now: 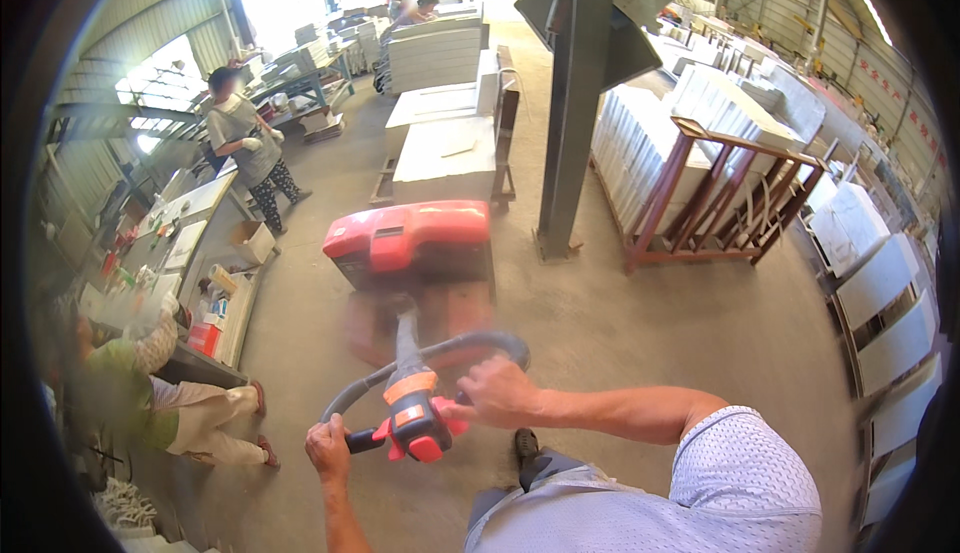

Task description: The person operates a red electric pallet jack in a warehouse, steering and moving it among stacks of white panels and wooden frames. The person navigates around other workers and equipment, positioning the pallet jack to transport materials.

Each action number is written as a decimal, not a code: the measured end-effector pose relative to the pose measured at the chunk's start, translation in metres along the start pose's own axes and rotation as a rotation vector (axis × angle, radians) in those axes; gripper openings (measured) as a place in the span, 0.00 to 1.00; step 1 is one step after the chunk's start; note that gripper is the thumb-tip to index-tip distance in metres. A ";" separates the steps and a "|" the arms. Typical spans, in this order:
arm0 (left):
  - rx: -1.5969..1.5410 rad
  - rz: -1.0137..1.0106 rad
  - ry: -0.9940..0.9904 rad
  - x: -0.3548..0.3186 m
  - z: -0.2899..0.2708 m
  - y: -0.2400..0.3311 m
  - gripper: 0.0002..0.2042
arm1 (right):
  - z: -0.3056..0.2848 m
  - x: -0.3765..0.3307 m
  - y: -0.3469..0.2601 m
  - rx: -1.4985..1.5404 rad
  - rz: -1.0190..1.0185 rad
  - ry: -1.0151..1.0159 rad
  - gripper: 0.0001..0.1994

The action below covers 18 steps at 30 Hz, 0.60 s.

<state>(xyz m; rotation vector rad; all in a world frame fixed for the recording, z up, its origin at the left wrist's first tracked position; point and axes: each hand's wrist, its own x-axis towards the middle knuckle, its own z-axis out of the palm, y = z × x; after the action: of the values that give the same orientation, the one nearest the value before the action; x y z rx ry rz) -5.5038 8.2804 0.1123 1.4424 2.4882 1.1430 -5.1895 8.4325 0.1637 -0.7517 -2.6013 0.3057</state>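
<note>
A red electric pallet truck stands in front of me, its grey tiller arm reaching back toward my body. The control head is black with red buttons and orange tape around it. My left hand is closed around the black grip on its left side. On the other side, my right hand is wrapped around the right grip, which its fingers mostly hide. A thick dark cable or hose loops around the tiller in front of both hands. White stone slabs lie stacked beyond the truck's red body.
A grey steel post rises right of the truck. Behind it, a reddish-brown rack holds upright slabs; more slabs lean at far right. Left are a workbench, a standing person and a person in green.
</note>
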 end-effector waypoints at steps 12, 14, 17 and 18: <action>0.065 0.042 -0.070 0.096 0.017 -0.025 0.22 | 0.005 0.107 0.044 0.115 -0.032 -0.413 0.40; 0.009 -0.029 -0.085 0.109 0.017 -0.026 0.22 | -0.002 0.129 0.048 0.183 0.009 -0.589 0.40; 0.102 0.122 -0.077 0.128 0.013 -0.024 0.22 | -0.013 0.163 0.052 0.222 0.027 -0.820 0.41; 0.038 0.166 -0.054 0.134 0.011 -0.022 0.22 | -0.017 0.174 0.054 0.270 0.059 -0.869 0.41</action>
<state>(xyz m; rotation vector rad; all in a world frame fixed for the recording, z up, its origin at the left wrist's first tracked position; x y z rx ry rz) -5.5911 8.3829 0.1319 1.6933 2.4050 1.0705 -5.2911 8.5745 0.2188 -0.6954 -3.2026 1.2038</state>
